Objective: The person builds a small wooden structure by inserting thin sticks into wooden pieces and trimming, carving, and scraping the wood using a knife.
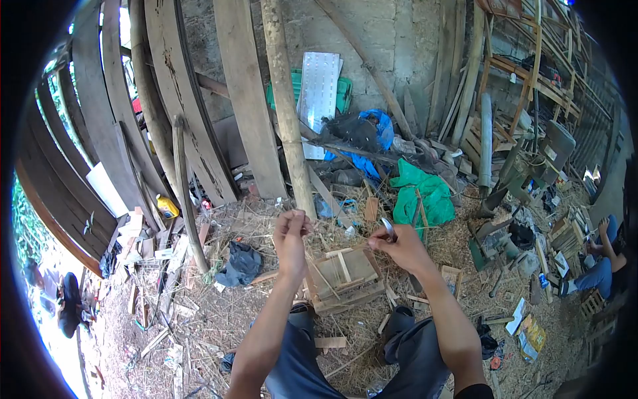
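My left hand (pixel 291 239) is raised in front of me, its fingertips pinched together; whatever they hold is too thin or small to make out. Across from it, my right hand (pixel 404 249) is closed around a small shiny metal blade (pixel 389 229) that sticks up past the fingers. A gap separates the two hands. Below and between them sits a wooden box-like frame (pixel 345 300) with slats across its top, on the ground near my feet. Thin pale strips lie on and around this frame.
Straw and wood scraps litter the ground. A green plastic sheet (pixel 425 199) lies ahead, a black plastic bag (pixel 240 265) to the left. A wooden post (pixel 286 100) stands in front. Another person (pixel 601 259) sits at far right; a dark animal (pixel 70 306) is at far left.
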Demonstrator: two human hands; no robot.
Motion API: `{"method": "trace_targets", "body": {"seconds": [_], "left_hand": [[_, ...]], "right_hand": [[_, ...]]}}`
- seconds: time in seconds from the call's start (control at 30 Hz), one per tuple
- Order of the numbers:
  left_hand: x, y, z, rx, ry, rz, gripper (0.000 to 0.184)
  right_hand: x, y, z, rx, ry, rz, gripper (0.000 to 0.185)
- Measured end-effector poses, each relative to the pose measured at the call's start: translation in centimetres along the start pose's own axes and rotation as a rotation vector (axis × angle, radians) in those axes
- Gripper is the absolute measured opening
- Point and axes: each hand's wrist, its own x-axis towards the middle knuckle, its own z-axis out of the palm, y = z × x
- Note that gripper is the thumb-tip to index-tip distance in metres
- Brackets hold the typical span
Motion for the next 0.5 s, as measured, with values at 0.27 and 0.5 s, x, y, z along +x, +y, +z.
{"method": "trace_targets", "body": {"seconds": [0.27,0.5], "left_hand": [[3.0,-5.9,0.7,0.027,-0.187,-0.220,0.008],[1.2,-10.0,2.1,0.098,-0.358,-0.486,0.019]], "right_hand": [[1.4,4.1,3.4,0.083,-0.234,0.048,0.020],[2.5,5.5,4.0,0.162,-0.036,0.015,0.022]]}}
